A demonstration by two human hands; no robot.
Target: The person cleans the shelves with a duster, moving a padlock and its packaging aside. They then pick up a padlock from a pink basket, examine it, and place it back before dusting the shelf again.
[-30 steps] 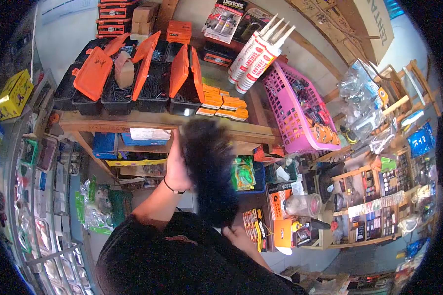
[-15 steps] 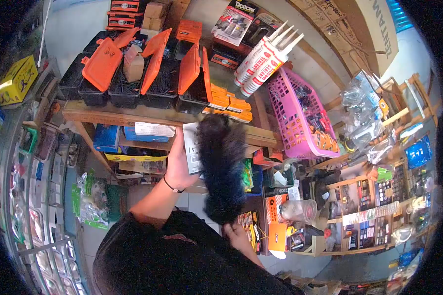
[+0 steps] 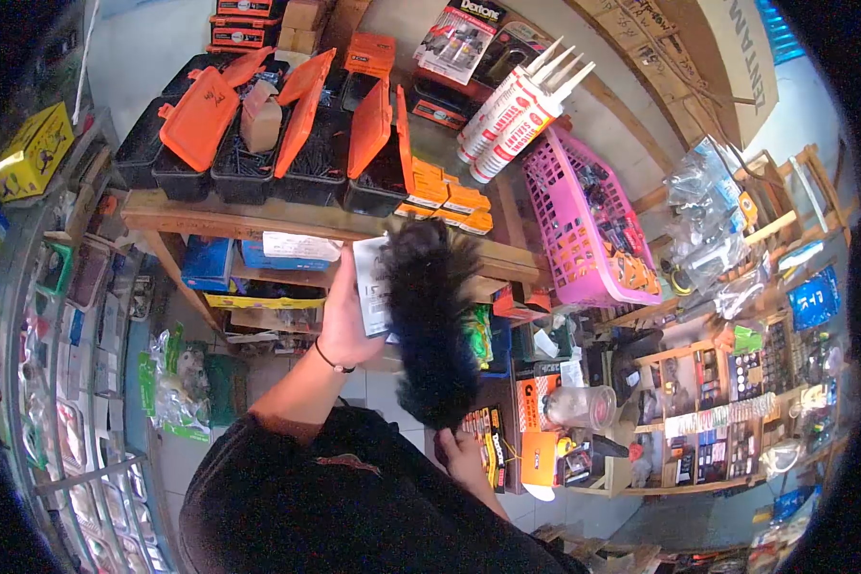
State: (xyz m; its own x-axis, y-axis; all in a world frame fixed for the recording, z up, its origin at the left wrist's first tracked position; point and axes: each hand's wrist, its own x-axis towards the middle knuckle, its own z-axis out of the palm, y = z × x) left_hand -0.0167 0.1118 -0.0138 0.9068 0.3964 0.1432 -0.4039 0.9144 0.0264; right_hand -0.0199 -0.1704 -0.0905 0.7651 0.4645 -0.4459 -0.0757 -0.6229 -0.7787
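My left hand is closed on a white printed packet or box, held upright in front of the wooden shelf's edge. A black fluffy duster stands upright just right of it, overlapping the packet's right side in this view. Lower down, my right hand grips the duster's handle below the fluff. The duster's top reaches the orange small boxes on the shelf.
Black bins with orange lids hold screws along the wooden shelf. Silicone sealant tubes stand beside a pink basket. Left is a glass-fronted display case; right are racks of small goods.
The duster's fluff has spread and looks sharper than in the earlier blur. My left hand and the packet have shifted only slightly.
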